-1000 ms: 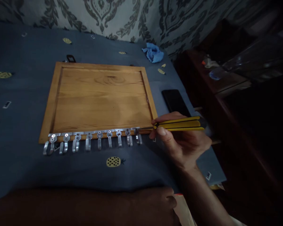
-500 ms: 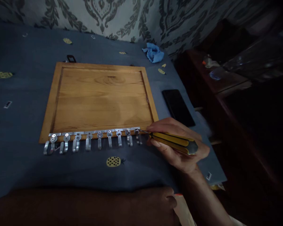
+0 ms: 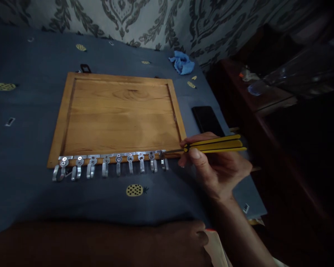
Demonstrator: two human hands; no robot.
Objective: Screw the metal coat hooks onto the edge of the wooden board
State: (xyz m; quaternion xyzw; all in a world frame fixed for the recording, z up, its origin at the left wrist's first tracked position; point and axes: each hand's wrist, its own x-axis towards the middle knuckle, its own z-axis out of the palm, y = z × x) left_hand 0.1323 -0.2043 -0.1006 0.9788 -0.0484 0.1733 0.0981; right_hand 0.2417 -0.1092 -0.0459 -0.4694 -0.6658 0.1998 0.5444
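A wooden board with a raised frame (image 3: 122,115) lies on the blue cloth. Along its near edge runs a metal hook rail (image 3: 118,157) with several hooks hanging over the side. My right hand (image 3: 221,172) grips a yellow and black screwdriver (image 3: 217,144). Its tip meets the rail at the rightmost hook (image 3: 163,159). Across the bottom, in deep shadow, lies my left forearm; my left hand (image 3: 193,237) is closed beside a cream-coloured thing with a red edge (image 3: 218,248). What its fingers hold, if anything, is hidden.
A black phone (image 3: 208,120) lies right of the board, partly behind my right hand. Farther back is a crumpled blue cloth (image 3: 182,63). A small dark loop (image 3: 85,68) shows at the board's far edge. Dark wooden furniture (image 3: 269,96) stands to the right.
The screwdriver's handle has swung up and turned in my right hand, with its tip still at the last hook. My right fingers have shifted around it. My left hand stays put.
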